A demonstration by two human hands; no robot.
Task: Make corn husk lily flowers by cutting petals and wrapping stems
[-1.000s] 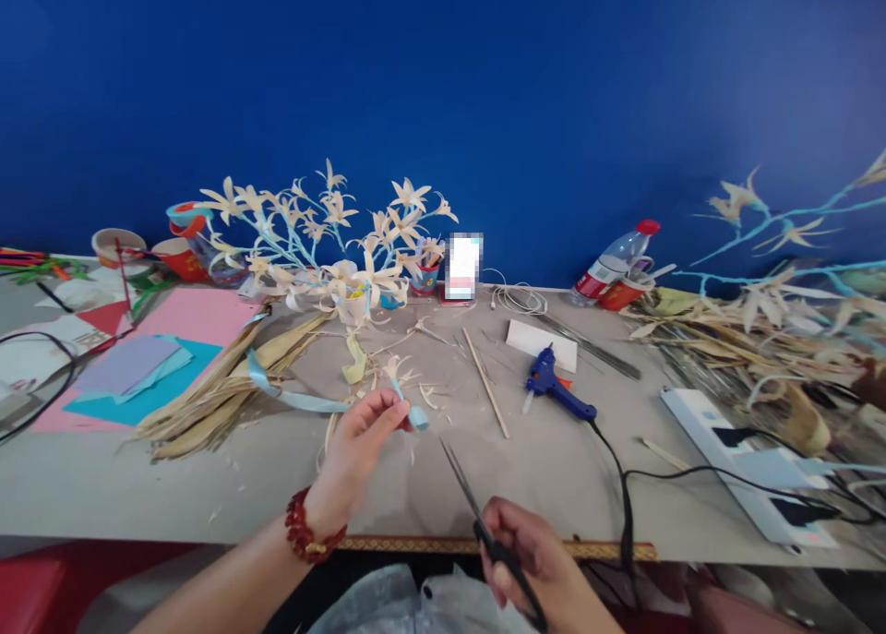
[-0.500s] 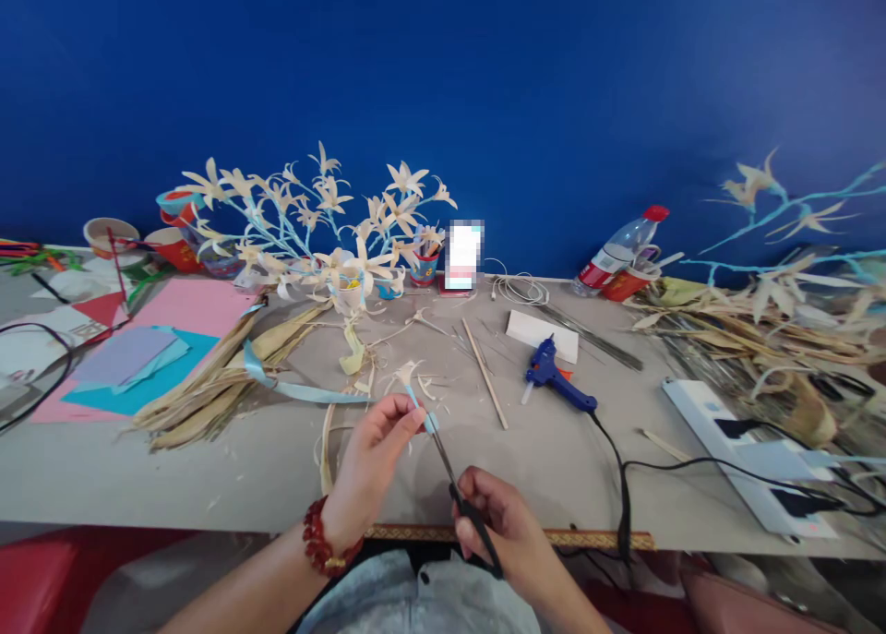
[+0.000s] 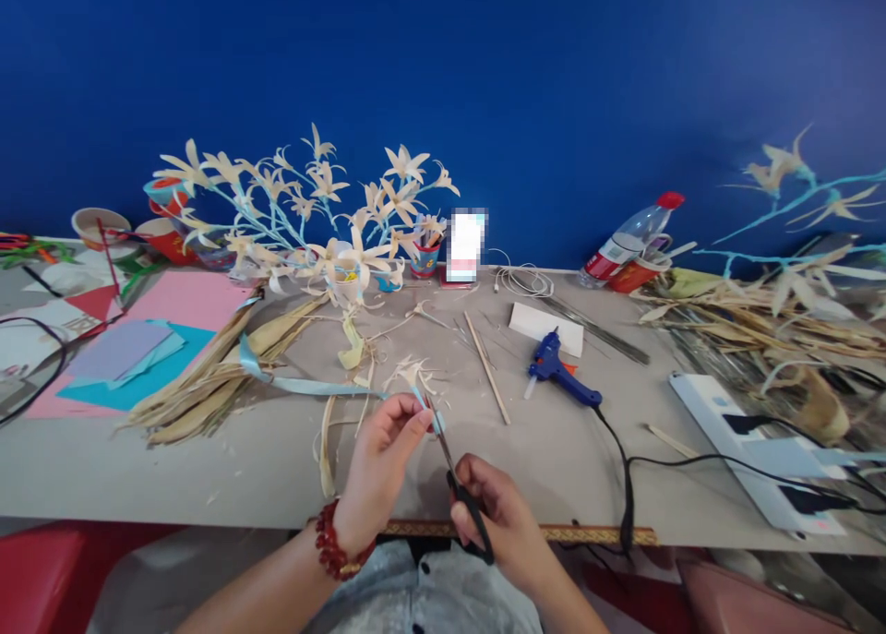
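My left hand [image 3: 386, 451] pinches the stem of a small cream flower [image 3: 411, 373], wrapped in light blue ribbon. From that hand a long light blue ribbon [image 3: 311, 388] trails left across the table. Black-handled scissors [image 3: 473, 516] are in my right hand [image 3: 504, 520], its fingers through and around the handles. Their blades point up and away from me, the tips right beside my left fingertips and the ribbon-wrapped stem. Whether the blades touch the ribbon is hard to make out.
A blue glue gun [image 3: 562, 372] lies to the right, its cord running to a white power strip [image 3: 720, 440]. A vase of cream flowers [image 3: 346, 288] stands behind. Dried husks [image 3: 208, 385] and coloured paper [image 3: 200, 293] lie left. A bottle [image 3: 627, 246] leans at the back.
The view has shifted slightly. The scissor tips now reach further up beside my left fingertips and the stem. Both hands keep their holds.
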